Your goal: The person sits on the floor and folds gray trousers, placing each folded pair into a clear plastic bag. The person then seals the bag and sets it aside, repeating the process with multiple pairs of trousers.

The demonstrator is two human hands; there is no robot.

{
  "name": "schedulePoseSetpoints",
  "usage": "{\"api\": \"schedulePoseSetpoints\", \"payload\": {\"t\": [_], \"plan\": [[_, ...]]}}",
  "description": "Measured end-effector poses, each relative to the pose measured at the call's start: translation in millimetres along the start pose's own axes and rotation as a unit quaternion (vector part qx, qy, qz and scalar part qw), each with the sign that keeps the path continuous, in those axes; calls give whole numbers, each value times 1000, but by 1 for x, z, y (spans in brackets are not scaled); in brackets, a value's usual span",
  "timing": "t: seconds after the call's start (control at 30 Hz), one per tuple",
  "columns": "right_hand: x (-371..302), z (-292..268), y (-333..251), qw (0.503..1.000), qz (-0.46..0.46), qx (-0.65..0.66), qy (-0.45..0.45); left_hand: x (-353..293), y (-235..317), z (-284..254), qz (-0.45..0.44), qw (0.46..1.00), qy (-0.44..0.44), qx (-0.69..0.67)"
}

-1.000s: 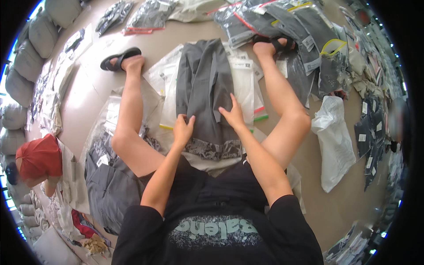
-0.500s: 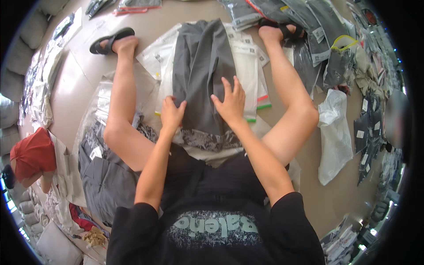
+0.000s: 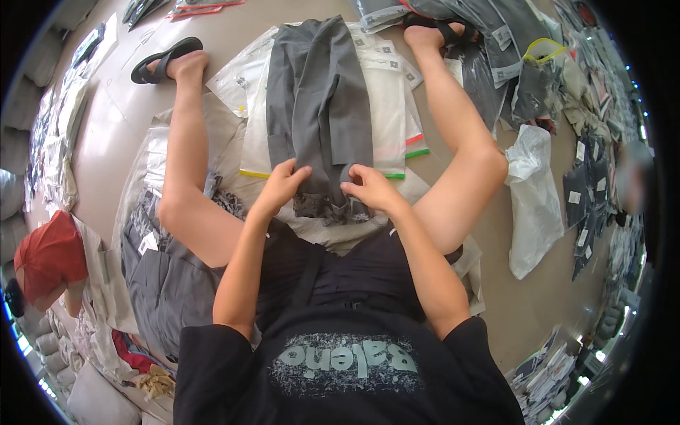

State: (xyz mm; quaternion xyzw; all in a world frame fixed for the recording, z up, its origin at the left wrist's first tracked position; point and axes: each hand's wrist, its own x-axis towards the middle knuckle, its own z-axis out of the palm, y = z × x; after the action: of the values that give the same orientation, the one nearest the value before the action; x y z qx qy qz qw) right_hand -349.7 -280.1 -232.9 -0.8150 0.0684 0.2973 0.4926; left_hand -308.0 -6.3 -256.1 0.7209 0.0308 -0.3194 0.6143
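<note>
A folded grey garment (image 3: 320,99) lies lengthwise between my legs, its near end showing a patterned grey-and-white part (image 3: 322,205). My left hand (image 3: 282,188) is at its near left edge, fingers and thumb closed on the cloth. Across from it, my right hand (image 3: 370,188) pinches the near right edge, where the fabric lifts and curls at the fingertips. Underneath the garment lie white translucent zip bags (image 3: 388,127) with yellow, green and red strips along their edges.
Grey clothes (image 3: 166,273) lie in a heap beside my left thigh. Right of my right knee is a crumpled clear plastic bag (image 3: 531,205). Bagged dark garments (image 3: 496,35) spread at the far right. A person in a red top (image 3: 49,248) is at the left.
My spread fingers have closed on the garment's near edges, and both hands have come closer together. The near end is now bunched and narrower.
</note>
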Motion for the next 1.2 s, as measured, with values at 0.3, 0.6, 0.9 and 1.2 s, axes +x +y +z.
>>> {"api": "schedulePoseSetpoints", "payload": {"t": [0.3, 0.6, 0.9, 1.2], "plan": [[-3, -2, 7, 935, 55, -347, 40, -27, -32, -10, 109, 840, 249, 471], [-4, -32, 36, 946, 15, -269, 180, 41, 42, 104, 26, 872, 225, 434], [32, -5, 25, 912, -60, -266, 306, 61, 17, 75, 109, 936, 203, 266], [50, 52, -8, 909, -254, -281, 174, 11, 21, 2, 143, 884, 31, 444]]}}
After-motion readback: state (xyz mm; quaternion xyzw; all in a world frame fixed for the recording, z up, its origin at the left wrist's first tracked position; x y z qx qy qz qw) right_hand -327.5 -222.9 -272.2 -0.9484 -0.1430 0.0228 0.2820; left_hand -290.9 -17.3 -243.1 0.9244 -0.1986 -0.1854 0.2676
